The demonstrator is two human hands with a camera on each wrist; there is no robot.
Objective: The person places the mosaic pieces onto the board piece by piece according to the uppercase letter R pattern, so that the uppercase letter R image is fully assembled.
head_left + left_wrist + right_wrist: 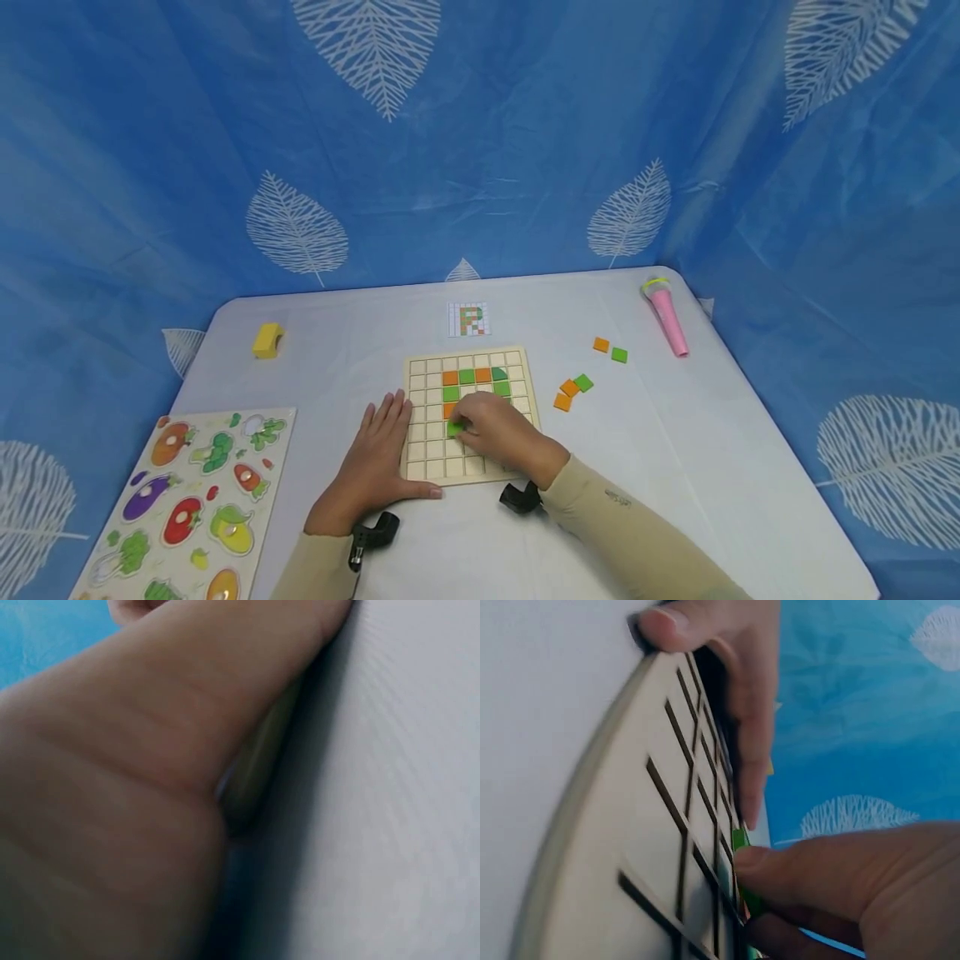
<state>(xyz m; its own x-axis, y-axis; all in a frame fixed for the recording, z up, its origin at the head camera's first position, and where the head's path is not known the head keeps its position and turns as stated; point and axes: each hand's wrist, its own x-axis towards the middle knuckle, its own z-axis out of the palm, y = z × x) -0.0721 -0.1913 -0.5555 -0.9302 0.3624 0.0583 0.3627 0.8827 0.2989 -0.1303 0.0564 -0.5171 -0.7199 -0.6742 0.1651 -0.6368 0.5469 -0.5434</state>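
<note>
A wooden grid board (429, 467) lies on the white table, with orange and green square tiles set in some of its cells. One tile near its upper right, a dark green one (499, 373), has a rounded corner. My right hand (498, 429) is over the board and pinches a green square tile (454, 428) between thumb and fingers, close over a cell below an orange tile (448, 410). In the right wrist view that green tile (739, 840) shows at the thumb tip. My left hand (378, 462) rests with spread fingers along the board's left edge, thumb at its lower edge.
Several loose orange and green tiles (570, 388) lie right of the board. Behind it is a small pattern card (469, 320). A yellow block (267, 341) stands back left, a pink toy microphone (667, 317) back right. A vegetable puzzle board (273, 467) is at the left.
</note>
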